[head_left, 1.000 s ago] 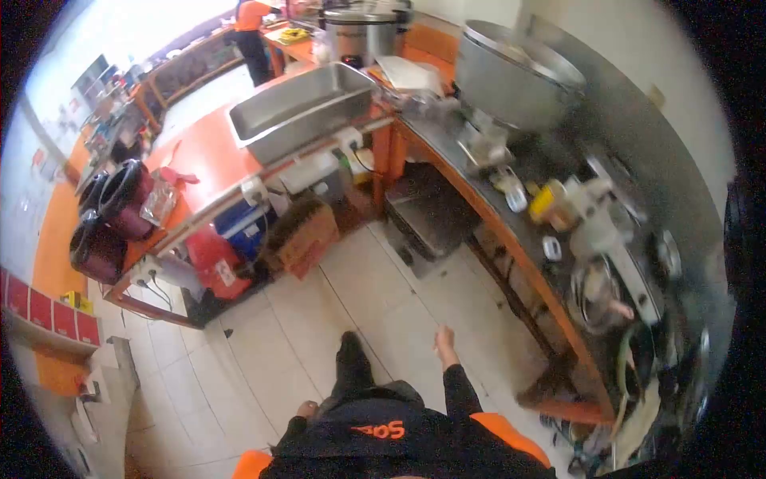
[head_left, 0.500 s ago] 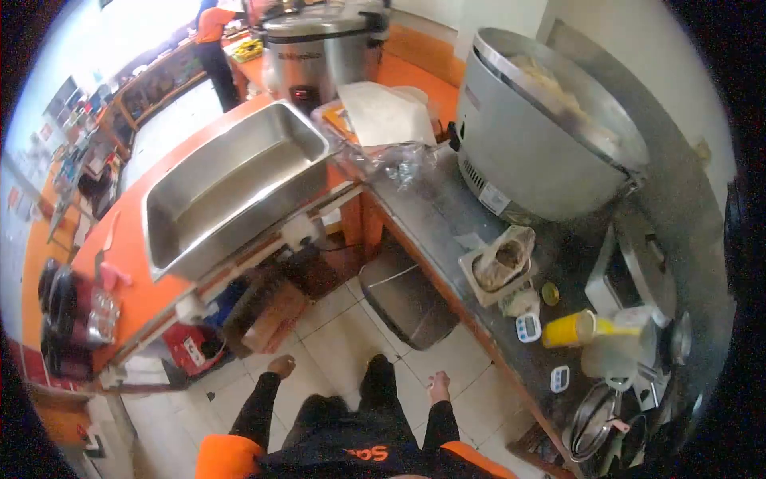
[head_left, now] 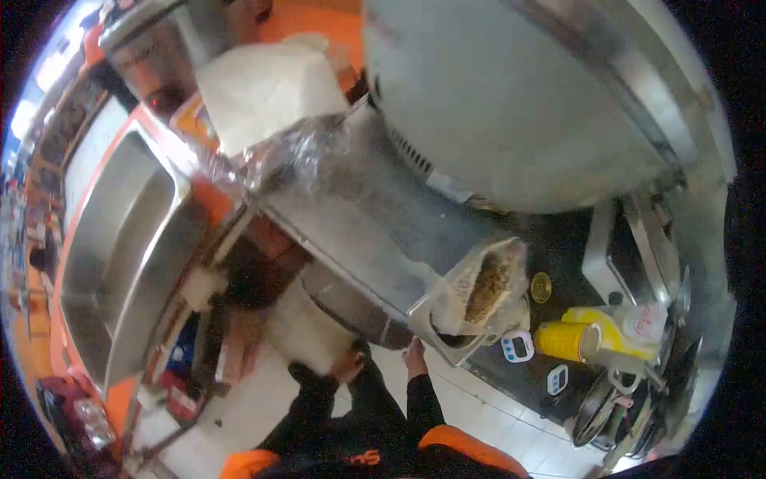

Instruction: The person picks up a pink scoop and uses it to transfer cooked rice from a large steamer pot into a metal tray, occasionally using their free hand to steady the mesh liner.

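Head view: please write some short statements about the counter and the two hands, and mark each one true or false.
1. The square tray with a plastic bag in it sits at the counter's edge. True.
2. The right hand holds the yellow cup. False: that hand is near the tray's corner; the cup lies apart, on its side.
3. A white timer lies between tray and yellow cup. True.
4. The left hand rests inside the steel basin. False: it is low in front of the counter, near the right hand.

You're in a commercial kitchen: huge steel cooker (head_left: 519, 96) on the steel counter (head_left: 375, 215), deep steel pan (head_left: 112, 263), digital timers (head_left: 517, 346).
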